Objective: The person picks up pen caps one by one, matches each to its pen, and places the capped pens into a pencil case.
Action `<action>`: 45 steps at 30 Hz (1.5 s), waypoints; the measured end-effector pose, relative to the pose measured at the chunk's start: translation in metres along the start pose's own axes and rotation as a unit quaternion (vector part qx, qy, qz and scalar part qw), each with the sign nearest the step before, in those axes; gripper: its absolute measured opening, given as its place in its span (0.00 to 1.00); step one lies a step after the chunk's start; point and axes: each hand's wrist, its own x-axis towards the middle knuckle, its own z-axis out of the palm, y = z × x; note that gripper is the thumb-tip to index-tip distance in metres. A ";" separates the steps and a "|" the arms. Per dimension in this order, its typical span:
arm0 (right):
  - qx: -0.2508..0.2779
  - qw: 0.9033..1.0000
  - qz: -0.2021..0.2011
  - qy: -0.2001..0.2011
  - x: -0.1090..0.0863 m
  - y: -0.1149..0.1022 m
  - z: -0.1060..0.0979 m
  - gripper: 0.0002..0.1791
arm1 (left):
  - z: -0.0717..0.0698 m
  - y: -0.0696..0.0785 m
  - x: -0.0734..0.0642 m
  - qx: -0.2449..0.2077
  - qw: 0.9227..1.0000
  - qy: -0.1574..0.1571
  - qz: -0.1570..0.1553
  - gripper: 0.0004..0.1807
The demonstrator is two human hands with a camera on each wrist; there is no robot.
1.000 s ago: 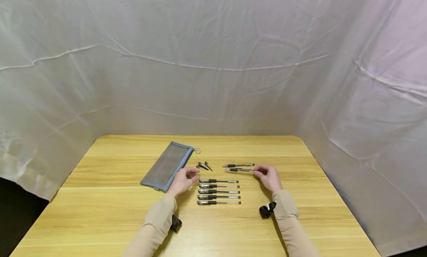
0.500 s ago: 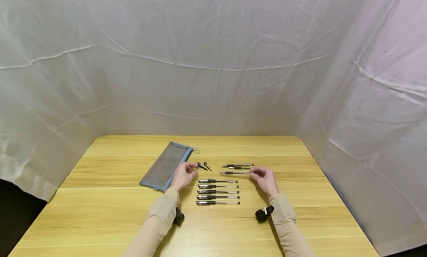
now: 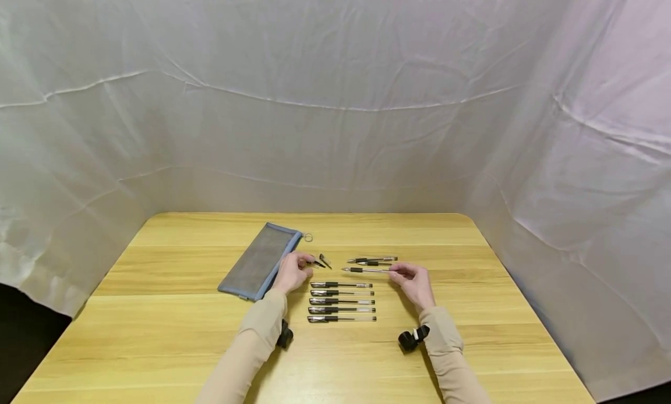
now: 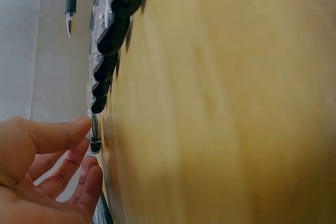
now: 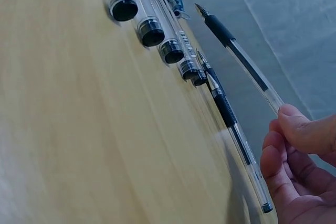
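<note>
My right hand (image 3: 412, 283) pinches the clear barrel end of an uncapped black gel pen (image 5: 244, 64), raised off the table with its tip pointing left. Two more uncapped pens (image 3: 373, 259) lie just beyond it. My left hand (image 3: 293, 272) is down by the loose black pen caps (image 3: 325, 261), thumb and fingers parted around the nearest one. In the left wrist view, a clear cap with a dark end (image 4: 95, 141) shows right at the fingertips, partly hidden by them. Several capped gel pens (image 3: 342, 301) lie in a neat row between my hands, caps to the left.
A grey mesh zip pouch (image 3: 260, 261) with blue edging lies left of the caps, partly behind my left hand, its ring pull (image 3: 308, 237) at the far corner. The wooden table (image 3: 173, 322) ends at a pale curtain (image 3: 325, 130) behind and on the sides.
My right hand has drawn its pen up off the table and a little left and nearer, away from the other uncapped pens. My left hand has moved forward to the caps.
</note>
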 end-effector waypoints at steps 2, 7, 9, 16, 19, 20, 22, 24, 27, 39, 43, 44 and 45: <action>0.005 1.000 0.003 -0.002 -0.001 0.000 0.000 0.12 | 0.000 0.001 0.000 0.006 1.000 -0.003 -0.004 0.14; 0.004 1.000 0.015 -0.008 0.000 -0.001 0.000 0.13 | 0.000 0.002 0.002 0.024 1.000 0.001 -0.008 0.14; 0.004 1.000 0.015 -0.009 0.000 -0.001 0.000 0.13 | 0.001 0.002 0.002 0.037 0.999 0.005 -0.004 0.15; 0.005 1.000 0.019 -0.010 0.000 -0.001 0.001 0.13 | 0.003 0.004 0.001 0.087 0.996 0.013 0.027 0.17; 0.005 1.000 0.020 -0.011 0.000 -0.001 0.000 0.13 | 0.003 0.005 0.000 0.098 0.995 0.012 0.030 0.17; 0.006 1.000 0.020 -0.011 0.000 -0.001 0.000 0.13 | 0.003 0.005 0.000 0.099 0.995 0.012 0.029 0.17; 0.006 1.000 0.018 -0.010 0.000 0.000 0.000 0.13 | 0.003 0.005 0.000 0.105 0.994 0.016 0.032 0.16; 0.005 1.000 0.014 -0.009 0.000 0.000 0.000 0.13 | 0.003 0.005 0.001 0.108 0.993 0.023 0.035 0.16; 0.006 1.000 0.010 -0.009 0.000 0.001 0.000 0.12 | 0.003 0.006 0.000 0.115 0.992 0.039 0.044 0.15; 0.015 1.000 0.011 -0.005 -0.001 -0.001 0.001 0.13 | 0.005 0.010 0.000 0.164 0.984 0.045 0.061 0.20; 0.018 1.000 0.016 -0.009 -0.002 -0.003 0.001 0.15 | 0.005 0.010 0.000 0.177 0.982 0.039 0.052 0.21; 0.018 1.000 0.016 -0.011 -0.002 -0.004 0.001 0.15 | 0.004 0.010 0.000 0.180 0.982 0.037 0.051 0.21; 0.017 1.000 0.016 -0.012 -0.002 -0.004 0.001 0.15 | 0.005 0.010 0.000 0.182 0.981 0.036 0.051 0.21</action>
